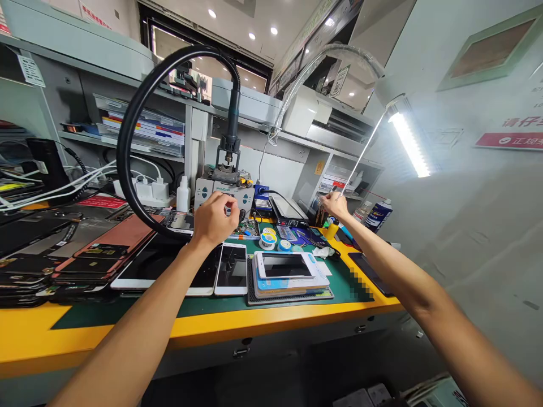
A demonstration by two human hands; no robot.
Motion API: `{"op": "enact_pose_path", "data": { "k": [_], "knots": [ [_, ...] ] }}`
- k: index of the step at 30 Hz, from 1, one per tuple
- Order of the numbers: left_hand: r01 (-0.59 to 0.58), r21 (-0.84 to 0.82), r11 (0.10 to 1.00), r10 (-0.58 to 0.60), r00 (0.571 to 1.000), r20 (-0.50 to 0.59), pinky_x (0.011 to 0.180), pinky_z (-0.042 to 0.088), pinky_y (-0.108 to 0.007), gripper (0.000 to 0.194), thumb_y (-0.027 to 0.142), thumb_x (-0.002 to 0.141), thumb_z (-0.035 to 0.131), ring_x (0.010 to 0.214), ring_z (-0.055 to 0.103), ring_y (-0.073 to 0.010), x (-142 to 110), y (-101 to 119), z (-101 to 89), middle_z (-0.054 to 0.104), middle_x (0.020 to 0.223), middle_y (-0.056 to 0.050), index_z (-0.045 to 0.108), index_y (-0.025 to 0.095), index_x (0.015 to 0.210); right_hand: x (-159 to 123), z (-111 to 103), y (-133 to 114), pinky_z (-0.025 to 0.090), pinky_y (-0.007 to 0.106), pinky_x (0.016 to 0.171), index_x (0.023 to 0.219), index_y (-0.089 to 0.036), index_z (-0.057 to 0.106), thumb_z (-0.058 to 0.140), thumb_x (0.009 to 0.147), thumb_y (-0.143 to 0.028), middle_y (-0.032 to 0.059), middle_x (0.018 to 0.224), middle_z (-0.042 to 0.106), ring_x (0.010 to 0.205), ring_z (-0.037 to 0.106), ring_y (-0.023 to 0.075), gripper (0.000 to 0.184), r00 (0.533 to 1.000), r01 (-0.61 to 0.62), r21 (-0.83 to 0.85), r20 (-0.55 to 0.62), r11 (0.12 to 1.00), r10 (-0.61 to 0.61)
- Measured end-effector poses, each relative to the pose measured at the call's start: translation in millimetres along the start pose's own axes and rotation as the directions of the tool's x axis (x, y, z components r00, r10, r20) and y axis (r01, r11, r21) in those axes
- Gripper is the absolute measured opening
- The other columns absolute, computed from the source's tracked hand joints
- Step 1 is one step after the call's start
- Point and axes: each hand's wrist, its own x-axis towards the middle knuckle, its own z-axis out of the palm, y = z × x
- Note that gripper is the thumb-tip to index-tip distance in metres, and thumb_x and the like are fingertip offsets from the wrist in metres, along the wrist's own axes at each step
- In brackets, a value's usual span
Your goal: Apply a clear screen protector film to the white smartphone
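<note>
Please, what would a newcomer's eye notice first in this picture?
Probably the glowing lamp at upper right, with a thin white cord running down to the right hand. Next, the thick black hose, looping large left of centre. Then perhaps the white phone lying on a stack near the bench edge.

Dark phone parts [25, 268] lay piled at the left end of the yellow tabletop [263, 321], next to a pinkish panel [121, 240]. Behind them, white cables [91, 174] ran toward white chargers [159, 191], with a white bottle [183, 196] standing just to the right. Clear plastic boxes [144, 133] were stacked on a shelf [78, 137] above. A blue spray can [379, 216] stood at the right, near a wall [487, 226] bearing a red sign [509, 141].
</note>
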Motion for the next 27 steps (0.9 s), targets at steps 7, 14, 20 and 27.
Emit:
{"op": "enact_pose_path", "data": {
  "k": [7,14,20,27],
  "knots": [
    [0.045,-0.103,0.994,-0.044,0.999,0.014,0.065,0.048,-0.033,0.015,0.028,0.087,0.058,0.064,0.059,-0.0171,2,11,-2.3,0.071,0.086,-0.005,0.069,0.021,0.08,-26,-21,6,0.06,0.045,0.09,0.129,-0.016,0.063,0.066,0.1,-0.038,0.0111,0.128,0.066,0.107,0.069,0.0242,0.037,0.997,-0.032,0.467,0.075,0.884,-0.004],
    [0.274,-0.317,0.908,-0.254,0.962,0.106,0.067,0.052,-0.032,0.017,0.035,0.083,0.064,0.065,0.059,-0.0171,4,24,-7.1,0.071,0.082,-0.004,0.07,0.02,0.077,-67,-26,-13,0.055,0.027,0.062,0.1,-0.014,0.066,0.065,0.099,-0.045,0.0016,0.086,0.068,0.068,0.063,0.0123,0.031,0.98,-0.045,0.809,0.149,0.586,-0.131],
    [0.545,-0.517,0.66,-0.326,0.828,0.457,0.052,0.058,-0.03,0.046,0.057,0.086,0.064,0.071,0.071,-0.0208,6,37,-14.2,0.079,0.093,-0.013,0.077,0.014,0.096,-105,-7,-52,0.038,0.023,0.044,0.072,-0.019,0.06,0.083,0.071,-0.064,-0.0039,0.052,0.056,0.045,0.052,0.0109,0.051,0.914,-0.087,0.928,0.219,0.362,-0.341],
    [0.653,-0.565,0.505,-0.371,0.755,0.541,0.059,0.064,-0.03,0.038,0.049,0.085,0.071,0.077,0.074,-0.0199,2,48,-13.4,0.08,0.104,-0.014,0.079,0.014,0.101,-140,16,-75,0.036,0.023,0.041,0.072,-0.019,0.066,0.08,0.078,-0.062,-0.0008,0.05,0.061,0.041,0.049,0.0107,0.046,0.858,-0.082,0.944,0.229,0.318,-0.46]
  ]
}}
